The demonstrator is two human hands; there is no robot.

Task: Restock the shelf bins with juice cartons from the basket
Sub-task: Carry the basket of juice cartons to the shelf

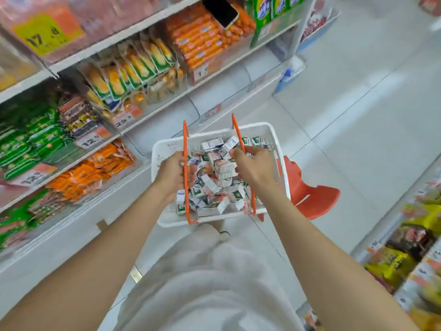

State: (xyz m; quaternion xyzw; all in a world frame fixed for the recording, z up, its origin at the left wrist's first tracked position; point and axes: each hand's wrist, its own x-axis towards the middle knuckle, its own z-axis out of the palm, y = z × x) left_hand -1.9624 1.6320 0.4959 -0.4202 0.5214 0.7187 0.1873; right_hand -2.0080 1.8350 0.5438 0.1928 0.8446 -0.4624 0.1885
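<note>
Positioning step: left hand and right hand are each curling around an orange handle of the white basket. The juice cartons are lying untouched. The next move is likely calling for one hand freed.

Print on the juice cartons is unreadably small; the green packets are blurred.

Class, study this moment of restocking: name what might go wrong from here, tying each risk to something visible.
1. The cartons lie heaped loose in the basket, held by the left hand on the left handle and the right hand on the right handle; uneven lifting may spill some.
2. The orange stool beside the basket could trip the person.
3. The phone lying on shelved orange packs might get knocked off.
</note>
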